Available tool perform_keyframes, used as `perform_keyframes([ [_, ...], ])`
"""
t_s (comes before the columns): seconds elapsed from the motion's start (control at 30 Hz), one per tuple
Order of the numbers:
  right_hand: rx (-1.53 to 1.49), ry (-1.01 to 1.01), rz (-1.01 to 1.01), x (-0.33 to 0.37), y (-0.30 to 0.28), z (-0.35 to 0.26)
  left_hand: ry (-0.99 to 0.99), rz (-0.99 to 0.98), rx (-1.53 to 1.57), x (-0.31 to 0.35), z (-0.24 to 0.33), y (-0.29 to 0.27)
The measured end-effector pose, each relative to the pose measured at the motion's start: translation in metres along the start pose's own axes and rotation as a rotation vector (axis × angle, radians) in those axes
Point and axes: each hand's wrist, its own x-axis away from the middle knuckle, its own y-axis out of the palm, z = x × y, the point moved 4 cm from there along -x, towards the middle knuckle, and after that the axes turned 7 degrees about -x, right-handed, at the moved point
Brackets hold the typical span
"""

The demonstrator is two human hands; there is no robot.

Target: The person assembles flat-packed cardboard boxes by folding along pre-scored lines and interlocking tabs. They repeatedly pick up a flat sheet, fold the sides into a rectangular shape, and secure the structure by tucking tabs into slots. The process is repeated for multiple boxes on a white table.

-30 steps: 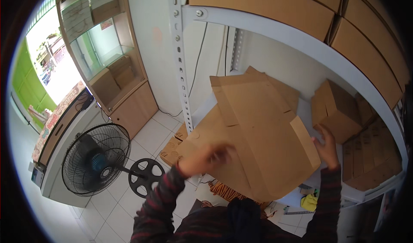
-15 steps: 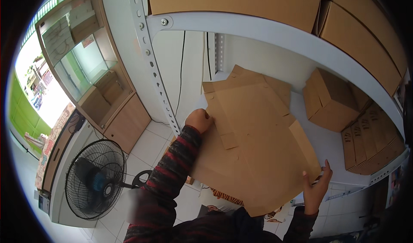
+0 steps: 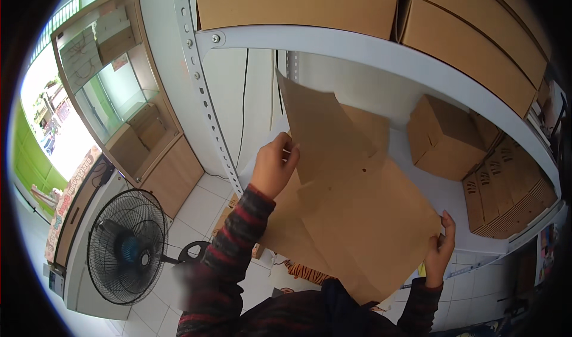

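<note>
A flat, brown die-cut cardboard sheet (image 3: 369,218) lies in front of me over the shelf edge, with its near end close to my body. My left hand (image 3: 277,163) pinches the sheet's left edge. Beyond that hand, the far part of the cardboard stands bent up at an angle. At the right edge, my right hand (image 3: 440,250) grips the board between thumb and fingers. Under the sheet's far side, another piece of brown cardboard (image 3: 372,125) partly shows.
Folded cartons (image 3: 450,137) and a stack of flattened cardboard (image 3: 506,194) sit on the shelf's right side. Long boxes (image 3: 298,6) fill the upper shelf, above its metal beam (image 3: 333,42). A standing fan (image 3: 128,247) and a glass-fronted cabinet (image 3: 161,164) are at left.
My left hand has risen slightly, and the cardboard's far part has bent upward. My right hand, spread beside the edge before, has closed on it. The view has shifted a little.
</note>
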Motion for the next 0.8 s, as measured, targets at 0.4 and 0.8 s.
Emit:
perform_keyframes([
  [0.4, -0.03, -0.221, -0.599, -0.14, 0.103, 0.056, -0.208, 0.426, -0.145, 0.131, 0.043, -0.048],
  [0.8, 0.017, -0.405, -0.863, -0.143, 0.117, 0.031, -0.596, 0.163, -0.366, 0.172, 0.07, -0.051],
])
